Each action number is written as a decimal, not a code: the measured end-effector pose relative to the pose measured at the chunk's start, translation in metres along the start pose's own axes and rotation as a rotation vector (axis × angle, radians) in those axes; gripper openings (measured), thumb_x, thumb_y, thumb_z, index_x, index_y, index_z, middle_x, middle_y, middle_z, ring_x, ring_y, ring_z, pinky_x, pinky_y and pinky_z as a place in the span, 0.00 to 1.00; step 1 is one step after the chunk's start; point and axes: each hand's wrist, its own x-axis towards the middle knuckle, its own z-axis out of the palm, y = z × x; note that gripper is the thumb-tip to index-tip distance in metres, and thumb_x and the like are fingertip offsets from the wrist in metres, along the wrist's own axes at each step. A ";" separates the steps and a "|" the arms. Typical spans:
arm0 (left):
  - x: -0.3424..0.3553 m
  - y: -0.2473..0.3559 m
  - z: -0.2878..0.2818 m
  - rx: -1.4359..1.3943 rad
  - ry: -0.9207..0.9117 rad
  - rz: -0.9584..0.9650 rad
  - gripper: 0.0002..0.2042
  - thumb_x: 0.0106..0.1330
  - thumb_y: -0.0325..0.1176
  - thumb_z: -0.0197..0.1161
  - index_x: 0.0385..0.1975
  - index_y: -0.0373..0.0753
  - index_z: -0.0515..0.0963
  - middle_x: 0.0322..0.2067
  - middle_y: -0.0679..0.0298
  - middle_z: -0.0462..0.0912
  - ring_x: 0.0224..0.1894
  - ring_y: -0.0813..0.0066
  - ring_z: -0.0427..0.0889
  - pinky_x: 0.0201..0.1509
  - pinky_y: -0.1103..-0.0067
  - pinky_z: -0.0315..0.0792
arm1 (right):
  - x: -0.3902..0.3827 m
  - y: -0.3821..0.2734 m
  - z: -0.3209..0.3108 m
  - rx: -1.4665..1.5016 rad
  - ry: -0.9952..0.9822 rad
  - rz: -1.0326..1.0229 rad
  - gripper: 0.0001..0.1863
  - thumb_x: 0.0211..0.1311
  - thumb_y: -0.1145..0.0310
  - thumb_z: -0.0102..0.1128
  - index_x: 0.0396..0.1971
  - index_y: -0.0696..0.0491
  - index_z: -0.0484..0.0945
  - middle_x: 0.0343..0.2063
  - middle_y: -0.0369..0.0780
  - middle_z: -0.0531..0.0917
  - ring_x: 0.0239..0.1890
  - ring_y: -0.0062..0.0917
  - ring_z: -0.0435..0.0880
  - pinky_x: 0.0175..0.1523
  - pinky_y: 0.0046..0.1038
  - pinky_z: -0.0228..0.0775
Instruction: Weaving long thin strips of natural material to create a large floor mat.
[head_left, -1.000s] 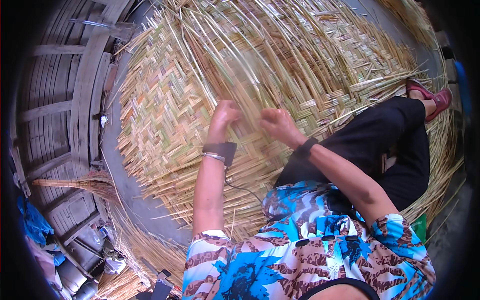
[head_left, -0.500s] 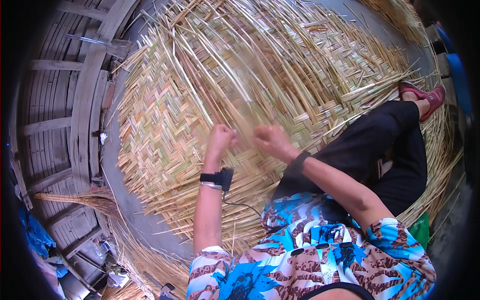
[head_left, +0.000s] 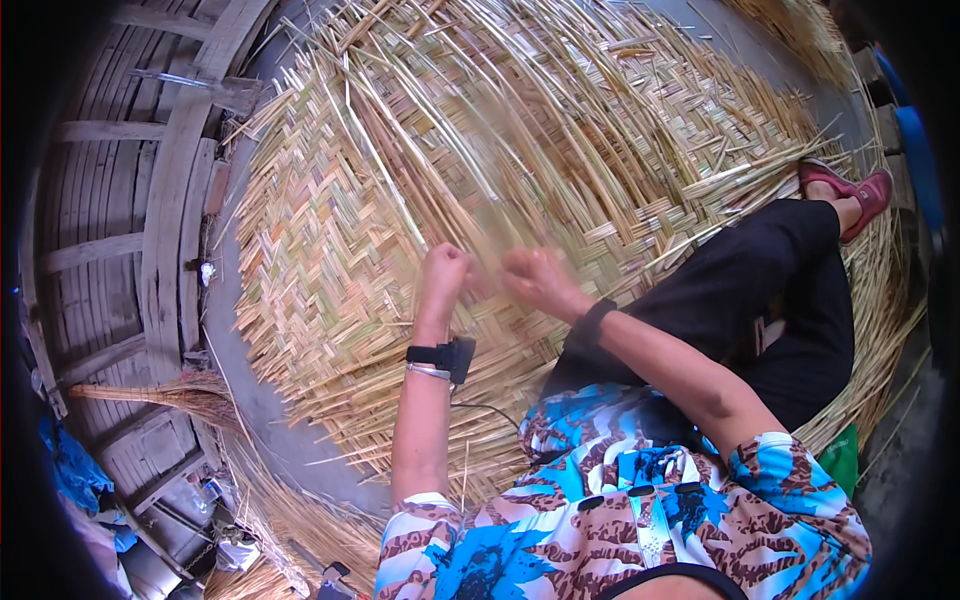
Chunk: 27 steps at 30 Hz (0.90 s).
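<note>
A woven mat of pale straw strips spreads under my hands, with long loose strips lying over its upper part. My left hand is closed near the middle of the mat, its fingertips on a blurred straw strip. Just to its right, my right hand is closed round blurred strips that run up and away over the mat. Exactly how many strips it holds is hidden by motion blur. Dark bands circle both wrists, and a thin cable hangs from the left one.
My crossed legs rest on the mat at right, a red shoe at the end. At left are a slatted wooden structure, a straw broom and blue plastic. Loose straw lies at top right and along the lower left.
Both hands moved toward me between a second and half a second ago, the strips with them. Since then they have shifted only slightly, the right a little leftward, and the strips remain blurred with motion.
</note>
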 end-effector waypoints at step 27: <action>0.002 -0.002 -0.003 0.088 0.001 0.044 0.06 0.54 0.25 0.66 0.23 0.32 0.76 0.19 0.60 0.80 0.22 0.77 0.79 0.24 0.80 0.71 | -0.001 -0.002 -0.001 -0.008 0.008 -0.005 0.10 0.54 0.66 0.59 0.25 0.58 0.77 0.25 0.50 0.80 0.32 0.49 0.79 0.37 0.45 0.69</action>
